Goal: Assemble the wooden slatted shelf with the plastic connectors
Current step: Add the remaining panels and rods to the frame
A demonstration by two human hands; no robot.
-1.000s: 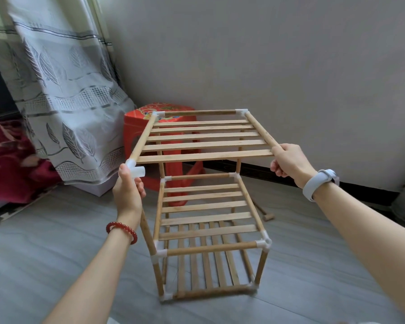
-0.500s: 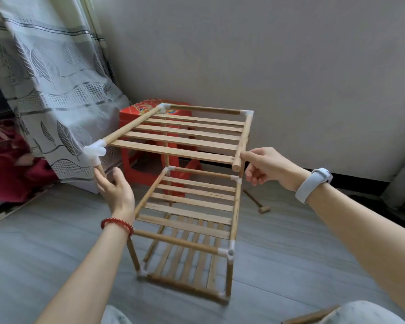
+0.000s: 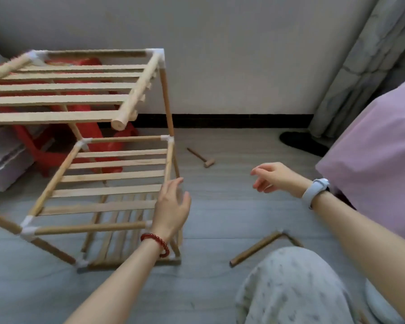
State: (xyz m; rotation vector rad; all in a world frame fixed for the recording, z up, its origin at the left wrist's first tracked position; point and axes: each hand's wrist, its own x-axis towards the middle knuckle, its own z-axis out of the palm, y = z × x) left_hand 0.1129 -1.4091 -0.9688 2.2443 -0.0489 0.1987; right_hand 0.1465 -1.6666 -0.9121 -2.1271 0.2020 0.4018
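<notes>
The wooden slatted shelf stands on the floor at the left, three tiers joined by white plastic connectors. The top tier's near right rail ends in a bare rod end with no connector or post under it. My left hand is open beside the middle tier's right front corner, fingers spread, holding nothing. My right hand hovers open over the floor to the right of the shelf, empty. A loose wooden rod lies on the floor by my knee, meeting a second, thinner rod at its far end.
A small wooden mallet lies on the floor behind the shelf's right side. A red plastic stool stands behind the shelf. A pink-covered bed edge and a curtain fill the right. A dark slipper lies by the wall.
Both hands have let go of the top tier and dropped lower. The view has swung right, so the shelf now sits at the left and the loose rod has come into view.
</notes>
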